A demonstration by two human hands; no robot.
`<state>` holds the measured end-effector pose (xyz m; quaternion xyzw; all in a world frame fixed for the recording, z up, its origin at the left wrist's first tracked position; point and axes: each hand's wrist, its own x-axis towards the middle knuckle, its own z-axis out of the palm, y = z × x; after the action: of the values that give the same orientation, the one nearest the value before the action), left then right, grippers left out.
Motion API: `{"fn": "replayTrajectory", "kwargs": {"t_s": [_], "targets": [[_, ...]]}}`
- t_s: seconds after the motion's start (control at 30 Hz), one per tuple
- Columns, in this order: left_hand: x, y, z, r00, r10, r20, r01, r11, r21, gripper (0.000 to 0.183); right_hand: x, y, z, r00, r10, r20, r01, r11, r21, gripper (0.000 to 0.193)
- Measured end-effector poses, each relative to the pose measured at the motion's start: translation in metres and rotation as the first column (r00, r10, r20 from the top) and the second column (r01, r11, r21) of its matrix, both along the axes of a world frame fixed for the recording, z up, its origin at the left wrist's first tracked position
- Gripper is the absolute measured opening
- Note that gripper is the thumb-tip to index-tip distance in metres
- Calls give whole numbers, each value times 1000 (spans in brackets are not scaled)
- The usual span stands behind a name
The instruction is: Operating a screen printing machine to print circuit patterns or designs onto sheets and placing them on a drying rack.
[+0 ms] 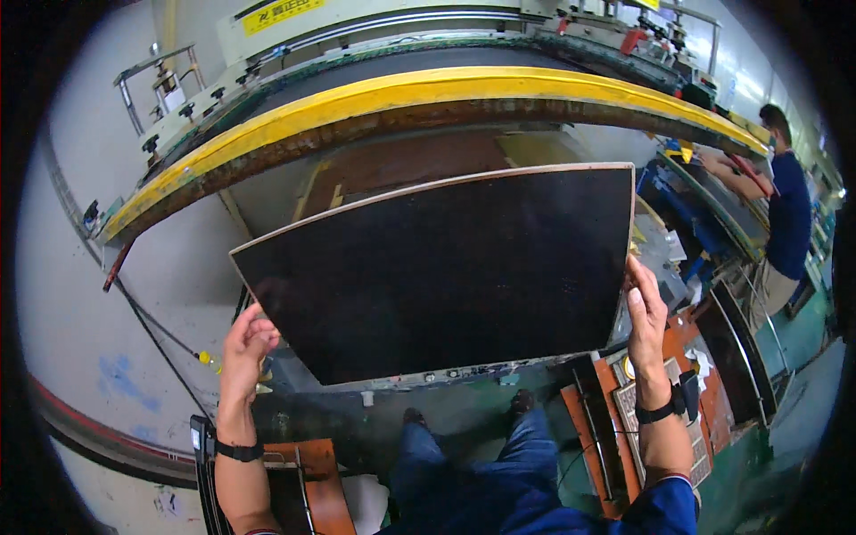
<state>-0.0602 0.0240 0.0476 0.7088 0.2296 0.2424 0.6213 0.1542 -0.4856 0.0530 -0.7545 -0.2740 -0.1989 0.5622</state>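
Observation:
Between my hands is a large flat black panel (455, 276) with a thin pale edge, held slightly tilted in front of a machine. My left hand (251, 334) grips its left edge near the lower corner, fingers curled at the rim. On the opposite side my right hand (645, 299) holds the right edge, the thumb in front and the other fingers partly hidden behind. Beyond the panel's far edge lies a brown flat bed (401, 165) of the machine, under a raised frame with a yellow front bar (428, 86).
An orange-brown rack or table (695, 357) stands by my right arm, and another orange-brown surface (321, 481) by my left. A co-worker in dark blue (789, 214) works at the far right. A white wall (98, 294) rises on the left.

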Motion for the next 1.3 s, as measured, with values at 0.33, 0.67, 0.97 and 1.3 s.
{"fn": "replayTrajectory", "kwargs": {"t_s": [0.33, 0.67, 0.97, 1.3], "targets": [[25, 34, -10, 859, -18, 511, 111, 982, -151, 48, 33, 0, 27, 995, 101, -14, -100, 991, 87, 58], [78, 34, -13, 786, 23, 618, 286, 873, -396, 54, 71, -2, 28, 742, 536, -403, -302, 804, 513, 78], [126, 33, -8, 795, -142, 590, 409, 844, -348, 55, 144, 7, 12, 623, 213, -753, 49, 950, 310, 37], [237, 82, -55, 984, -170, 58, 178, 963, -204, 54, 307, 33, -70, 920, -215, -328, 193, 976, -97, 34]]}}
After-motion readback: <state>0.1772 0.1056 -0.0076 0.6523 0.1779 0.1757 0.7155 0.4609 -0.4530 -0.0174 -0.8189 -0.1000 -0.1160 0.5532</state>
